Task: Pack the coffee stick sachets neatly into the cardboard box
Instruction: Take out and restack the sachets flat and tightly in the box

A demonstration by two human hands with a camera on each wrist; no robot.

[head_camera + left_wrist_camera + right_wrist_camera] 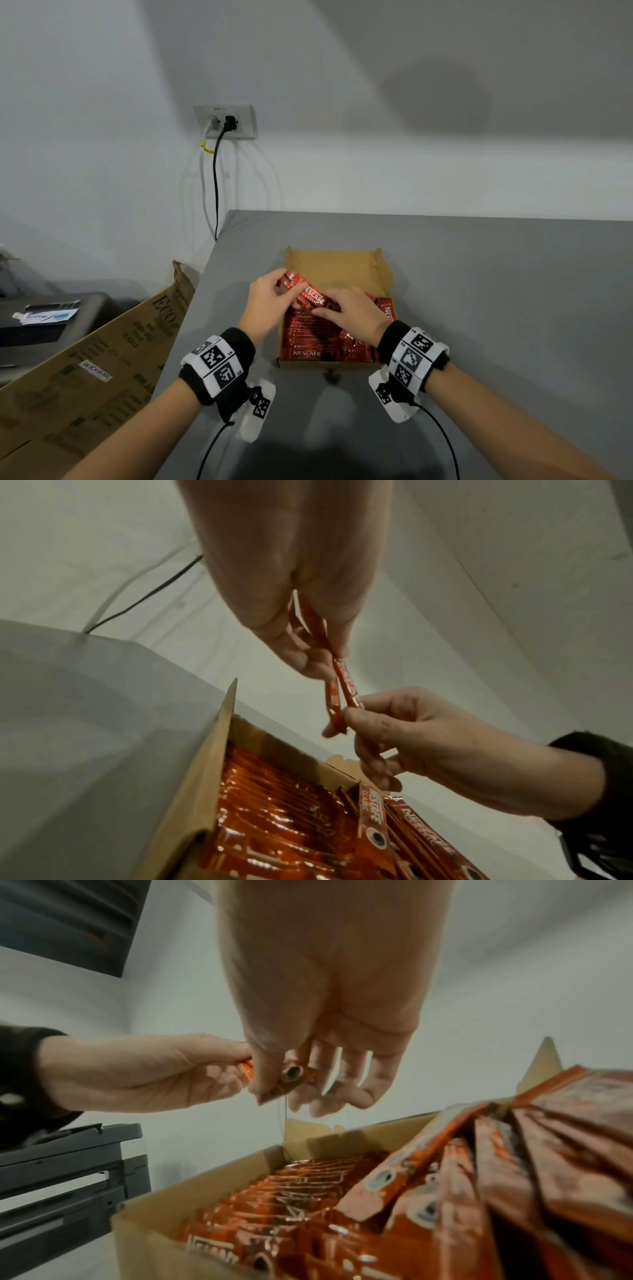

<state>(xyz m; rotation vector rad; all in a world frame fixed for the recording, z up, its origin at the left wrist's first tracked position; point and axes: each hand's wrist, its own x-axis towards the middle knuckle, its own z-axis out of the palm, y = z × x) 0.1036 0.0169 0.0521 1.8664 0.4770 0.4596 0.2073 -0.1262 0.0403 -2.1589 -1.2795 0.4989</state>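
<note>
on the grey table (479,274), close to its left edge, sits the open cardboard box (337,265), and most of the job looks done. going from the left side of the box, a neat row of red coffee sachets (308,330) lies flat along the left wall, packed tight side by side. above that row the left hand (269,301) pinches one end of a few sachets held in the air (310,294), with thumb and fingers curled on them. the right hand (356,313) pinches the other end of the same little bunch, so both hands are clamped on it and close together over the middle of the box. further right, by the right wall, more sachets (387,310) stand on edge and lean, not lined up. the far part of the box shows bare cardboard, so there is room left. i think what is left is to lay the held bunch down, and to tidy the leaning ones on the right. no loose sachets show on the table.
</note>
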